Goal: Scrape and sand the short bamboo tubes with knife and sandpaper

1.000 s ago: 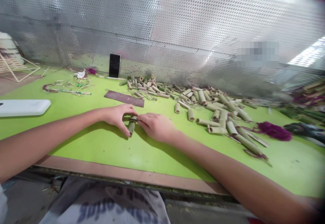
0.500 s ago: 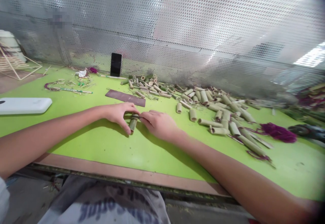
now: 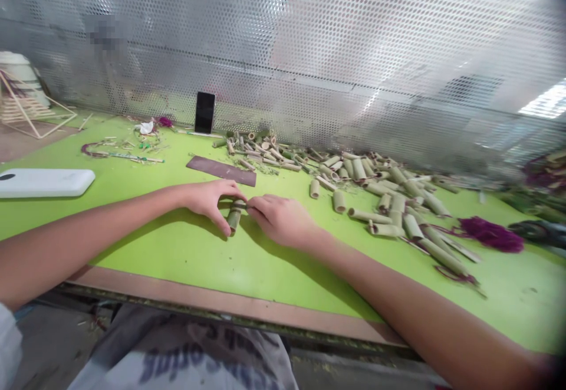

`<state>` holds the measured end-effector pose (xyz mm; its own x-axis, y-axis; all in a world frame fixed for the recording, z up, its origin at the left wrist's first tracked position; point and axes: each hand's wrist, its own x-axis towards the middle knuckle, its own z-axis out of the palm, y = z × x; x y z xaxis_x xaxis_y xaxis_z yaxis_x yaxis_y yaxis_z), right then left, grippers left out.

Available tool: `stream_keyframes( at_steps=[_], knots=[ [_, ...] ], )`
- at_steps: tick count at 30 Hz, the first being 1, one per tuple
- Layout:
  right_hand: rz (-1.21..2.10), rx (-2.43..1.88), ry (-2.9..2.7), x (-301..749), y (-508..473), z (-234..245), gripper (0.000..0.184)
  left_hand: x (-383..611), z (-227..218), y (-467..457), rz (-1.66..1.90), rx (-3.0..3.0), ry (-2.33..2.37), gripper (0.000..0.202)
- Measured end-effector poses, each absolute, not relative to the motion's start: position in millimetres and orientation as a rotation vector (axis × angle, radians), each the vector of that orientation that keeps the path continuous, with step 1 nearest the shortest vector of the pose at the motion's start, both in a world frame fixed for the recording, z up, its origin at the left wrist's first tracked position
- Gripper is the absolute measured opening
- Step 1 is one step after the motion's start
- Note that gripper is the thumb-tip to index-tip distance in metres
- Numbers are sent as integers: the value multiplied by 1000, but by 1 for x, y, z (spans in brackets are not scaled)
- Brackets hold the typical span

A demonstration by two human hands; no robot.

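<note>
My left hand (image 3: 206,198) grips a short green bamboo tube (image 3: 234,219) between thumb and fingertips, holding it just over the green tabletop. The tube's open end faces me. From the right, my right hand (image 3: 280,219) closes around a thin dark strip or blade (image 3: 243,205), which lies across the tube's upper part. Its exact kind is hard to make out, and its other end is hidden in my fingers. Beyond both hands lies a flat brown strip (image 3: 221,170), resembling sandpaper.
Many cut bamboo pieces (image 3: 395,207) are piled to the back and right. Purple yarn (image 3: 490,235) lies at far right. A phone (image 3: 205,112) leans against the perforated metal screen (image 3: 309,42). At left are a white device (image 3: 48,182) and a stick frame (image 3: 39,121).
My view has shifted slightly, so everything sits a little further right. Both hands keep their grips, and the tube shows a small change in angle under the dark strip.
</note>
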<state>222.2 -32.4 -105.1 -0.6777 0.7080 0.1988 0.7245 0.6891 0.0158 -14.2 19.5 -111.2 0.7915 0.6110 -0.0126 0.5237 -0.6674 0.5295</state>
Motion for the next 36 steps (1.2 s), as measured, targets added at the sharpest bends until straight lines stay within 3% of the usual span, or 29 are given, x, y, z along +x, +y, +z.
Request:
stream_keyframes(
  at_steps=[4, 11, 17, 23, 29, 36],
  knots=[
    [-169, -1065, -2764, 218, -39, -105, 30, -14, -112, 20, 223, 2447, 829, 87],
    [-181, -1365, -2722, 216, -27, -104, 31, -13, -109, 18, 168, 2437, 922, 96],
    [-109, -1127, -2822, 219, -38, -101, 31, -12, -107, 14, 172, 2393, 859, 87],
    [-157, -1393, -2746, 219, -31, -97, 32, -12, -109, 14, 190, 2415, 834, 85],
    [-97, -1230, -2822, 219, -37, -99, 32, -12, -109, 15, 188, 2380, 833, 86],
    [-170, -1420, -2748, 216, -30, -101, 34, -13, -110, 16, 214, 2404, 843, 85]
  ],
)
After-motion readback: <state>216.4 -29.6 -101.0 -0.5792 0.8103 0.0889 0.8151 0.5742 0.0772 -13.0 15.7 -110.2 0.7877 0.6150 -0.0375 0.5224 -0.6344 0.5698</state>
